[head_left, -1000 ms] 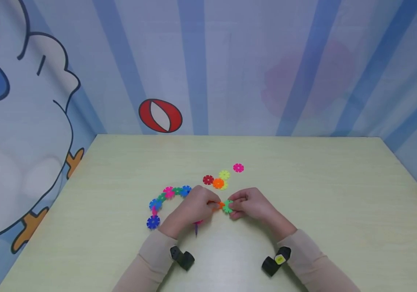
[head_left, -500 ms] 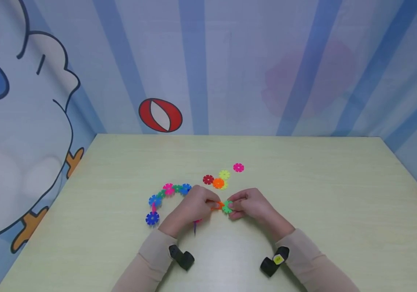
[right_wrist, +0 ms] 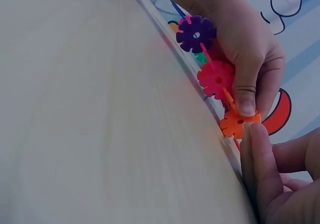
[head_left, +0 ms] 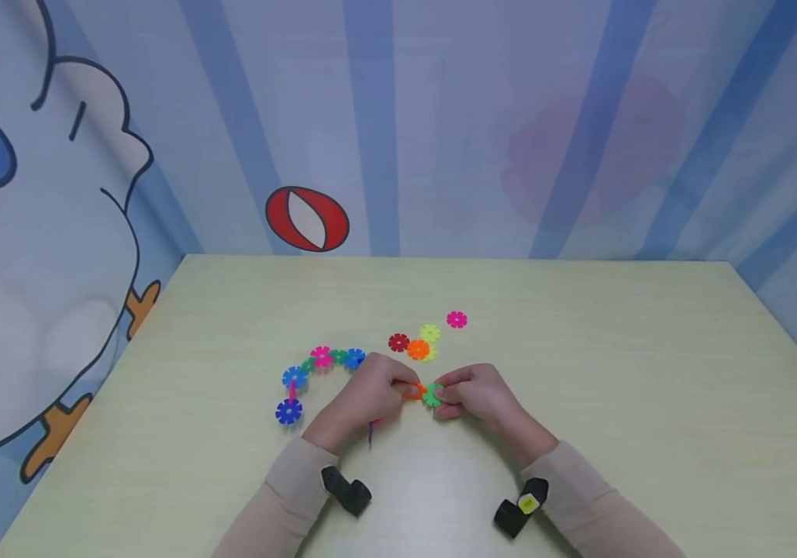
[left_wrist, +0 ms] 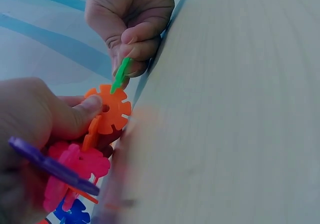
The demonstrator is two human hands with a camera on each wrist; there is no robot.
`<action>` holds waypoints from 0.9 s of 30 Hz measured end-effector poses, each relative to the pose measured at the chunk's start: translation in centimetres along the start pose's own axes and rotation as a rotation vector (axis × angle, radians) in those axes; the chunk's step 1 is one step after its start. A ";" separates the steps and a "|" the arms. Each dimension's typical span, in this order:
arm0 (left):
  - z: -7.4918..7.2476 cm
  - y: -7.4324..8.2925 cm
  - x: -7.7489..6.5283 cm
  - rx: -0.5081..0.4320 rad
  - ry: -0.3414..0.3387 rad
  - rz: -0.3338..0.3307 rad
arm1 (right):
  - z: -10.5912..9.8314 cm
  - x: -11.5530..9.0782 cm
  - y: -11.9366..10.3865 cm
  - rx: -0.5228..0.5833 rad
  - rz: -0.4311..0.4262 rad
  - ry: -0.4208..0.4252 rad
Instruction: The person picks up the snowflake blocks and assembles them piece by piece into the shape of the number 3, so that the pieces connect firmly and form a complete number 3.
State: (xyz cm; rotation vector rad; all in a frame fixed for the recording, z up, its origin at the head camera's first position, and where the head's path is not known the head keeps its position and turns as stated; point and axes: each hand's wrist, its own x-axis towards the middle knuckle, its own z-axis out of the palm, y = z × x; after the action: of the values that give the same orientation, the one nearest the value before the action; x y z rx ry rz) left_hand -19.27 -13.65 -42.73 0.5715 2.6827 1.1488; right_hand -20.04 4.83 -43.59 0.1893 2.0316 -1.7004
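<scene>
A chain of notched plastic snowflake discs curves round my left hand (head_left: 374,389). Its far end is a dark blue disc (head_left: 288,411) at the left. Between thumb and fingers, the left hand pinches an orange snowflake disc (left_wrist: 117,110) at the chain's other end. Pink discs (right_wrist: 215,79) and a purple disc (right_wrist: 195,34) hang linked below that hand. My right hand (head_left: 477,390) pinches a green snowflake disc (left_wrist: 120,75) by its edge. In the left wrist view the green disc stands edge-on, its lower tip right at the orange disc's rim.
Beyond the hands lie loose snowflake discs: a dark red one (head_left: 398,342), an orange one (head_left: 418,349) overlapping a yellow one, another yellow one (head_left: 429,332) and a pink one (head_left: 457,319). A printed backdrop (head_left: 468,155) rises behind the table's far edge (head_left: 580,261).
The chain's free left end has shifted slightly up and left in the head view. Both hands stay together at the orange and green discs, the right forearm drifting slightly left.
</scene>
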 end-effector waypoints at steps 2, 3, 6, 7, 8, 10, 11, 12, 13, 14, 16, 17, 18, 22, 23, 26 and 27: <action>0.0 0.0 0.0 -0.009 -0.002 -0.001 | 0.0 0.0 0.0 0.004 0.004 -0.001; 0.0 0.0 0.0 -0.015 -0.005 -0.002 | -0.1 0.0 0.0 0.000 0.004 0.000; 0.0 0.1 -0.1 -0.023 -0.013 0.001 | -0.1 -0.1 -0.1 -0.019 0.002 0.005; 0.0 0.1 -0.1 -0.024 -0.014 0.000 | -0.1 -0.1 -0.1 -0.021 0.000 0.009; 0.0 0.1 -0.1 -0.026 -0.014 0.000 | -0.1 -0.1 -0.1 -0.017 -0.002 0.013; 0.0 0.2 -0.1 -0.025 -0.011 -0.004 | 0.1 -0.1 -0.1 0.007 -0.002 0.022; 0.0 0.2 -0.1 -0.025 -0.008 -0.005 | 0.2 -0.2 0.0 0.022 0.000 0.028; -0.1 0.2 -0.1 -0.026 -0.005 -0.009 | 0.3 -0.2 0.0 0.034 0.002 0.034; -0.1 0.2 -0.1 -0.026 -0.002 -0.013 | 0.4 -0.2 0.0 0.047 0.005 0.040; -0.1 0.2 -0.1 -0.027 0.002 -0.013 | 0.5 -0.2 0.0 0.061 0.006 0.042; -0.1 0.2 -0.2 -0.029 0.007 -0.007 | 0.6 -0.3 0.0 0.072 0.011 0.046; -0.1 0.2 -0.2 -0.032 0.008 -0.001 | 0.6 -0.2 0.0 0.078 0.012 0.045; -0.1 0.3 -0.2 -0.035 0.010 0.002 | 0.6 -0.2 0.0 0.081 0.012 0.043; -0.1 0.3 -0.1 -0.037 0.013 0.019 | 0.5 -0.1 0.0 0.088 0.011 0.032; -0.1 0.3 -0.1 -0.035 0.013 0.020 | 0.4 -0.1 0.0 0.087 0.010 0.029; -0.2 0.4 -0.1 -0.021 0.010 0.014 | 0.3 0.0 0.1 0.077 -0.005 0.016; -0.2 0.4 -0.1 -0.018 0.007 0.011 | 0.2 0.1 0.1 0.069 -0.011 0.011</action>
State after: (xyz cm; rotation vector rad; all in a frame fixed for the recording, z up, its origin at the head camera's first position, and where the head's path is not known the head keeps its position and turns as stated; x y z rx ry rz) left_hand -19.09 -13.57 -42.31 0.5812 2.6755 1.1788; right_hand -19.99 4.62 -43.74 0.2117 1.9871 -1.7807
